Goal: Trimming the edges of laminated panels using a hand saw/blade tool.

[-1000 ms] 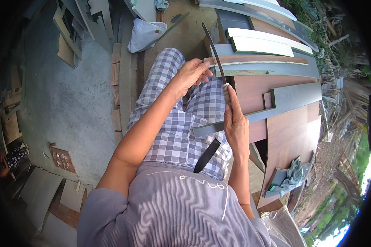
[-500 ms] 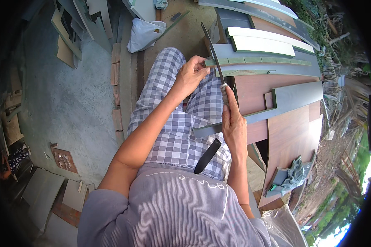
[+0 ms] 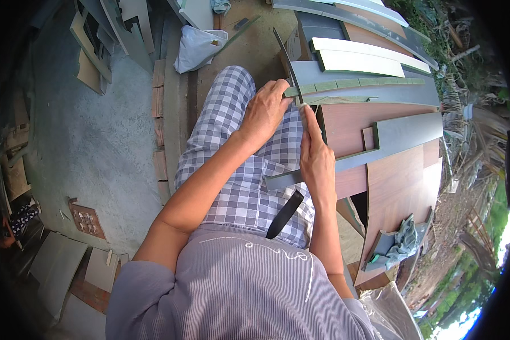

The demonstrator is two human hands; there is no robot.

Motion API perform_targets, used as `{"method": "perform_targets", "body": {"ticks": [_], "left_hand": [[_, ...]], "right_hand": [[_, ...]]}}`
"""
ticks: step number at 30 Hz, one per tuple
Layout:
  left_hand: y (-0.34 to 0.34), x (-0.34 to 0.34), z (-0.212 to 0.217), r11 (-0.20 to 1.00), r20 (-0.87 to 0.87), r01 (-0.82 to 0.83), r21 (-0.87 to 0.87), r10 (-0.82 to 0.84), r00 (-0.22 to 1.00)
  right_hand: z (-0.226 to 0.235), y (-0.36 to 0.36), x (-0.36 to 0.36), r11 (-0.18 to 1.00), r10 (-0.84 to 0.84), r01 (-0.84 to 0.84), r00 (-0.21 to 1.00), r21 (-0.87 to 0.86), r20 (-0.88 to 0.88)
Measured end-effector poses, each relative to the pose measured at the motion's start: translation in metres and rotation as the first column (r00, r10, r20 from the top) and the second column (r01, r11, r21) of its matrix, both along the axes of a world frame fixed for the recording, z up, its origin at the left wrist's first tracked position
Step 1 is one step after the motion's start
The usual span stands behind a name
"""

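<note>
My right hand (image 3: 317, 158) is closed round the pale, wrapped handle of a long, thin, dark saw blade (image 3: 287, 59), index finger stretched along it. The blade slants up and away to the left, crossing a narrow green strip of board (image 3: 351, 84) near its left end. Several cross lines divide that strip along its length. At the end left of the blade, my left hand (image 3: 265, 107) grips the strip, its fingertips partly hidden. Whether the blade has cut into the strip, I cannot tell.
Grey, white and brown boards (image 3: 402, 181) cover the work surface at my right. A grey L-shaped board (image 3: 345, 161) juts over my lap. A crumpled blue-grey cloth (image 3: 403, 243) lies at the near right. A white plastic bag (image 3: 195, 48) and leaning panels stand farther left.
My right hand and the saw blade have moved away from me and slightly left. My left hand has shifted a little right, its fingers more closed over the strip, which has tilted slightly.
</note>
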State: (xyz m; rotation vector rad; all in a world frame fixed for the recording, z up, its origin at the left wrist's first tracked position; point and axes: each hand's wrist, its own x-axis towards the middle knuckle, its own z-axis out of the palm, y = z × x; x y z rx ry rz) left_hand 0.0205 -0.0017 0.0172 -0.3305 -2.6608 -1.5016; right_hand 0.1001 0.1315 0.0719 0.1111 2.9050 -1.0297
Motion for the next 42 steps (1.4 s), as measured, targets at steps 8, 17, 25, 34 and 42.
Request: {"method": "perform_targets", "body": {"ticks": [8, 17, 25, 34, 42], "left_hand": [[-0.011, -0.001, -0.002, 0.998, 0.019, -0.051, 0.038, 0.05, 0.999], [-0.001, -0.003, 0.001, 1.0, 0.018, -0.022, 0.02, 0.021, 1.0], [-0.009, -0.009, -0.013, 0.999, -0.067, -0.038, 0.007, 0.038, 0.997], [-0.018, -0.016, -0.001, 0.808, 0.694, -0.218, 0.547, -0.292, 0.658], [-0.015, -0.01, -0.005, 0.8, 0.52, -0.154, 0.58, -0.218, 0.826]], "right_hand": [[0.007, 0.004, 0.033, 0.999, 0.029, -0.029, 0.998, 0.016, 0.048], [0.0, 0.005, -0.022, 0.998, 0.052, -0.054, 0.998, -0.039, -0.045], [0.071, -0.006, -0.006, 0.95, -0.167, 0.158, 0.986, -0.27, -0.011], [0.03, 0.0, 0.013, 0.967, -0.104, 0.127, 0.988, -0.22, 0.112], [0.022, 0.006, 0.017, 0.978, -0.077, 0.094, 0.992, -0.187, 0.1]]}}
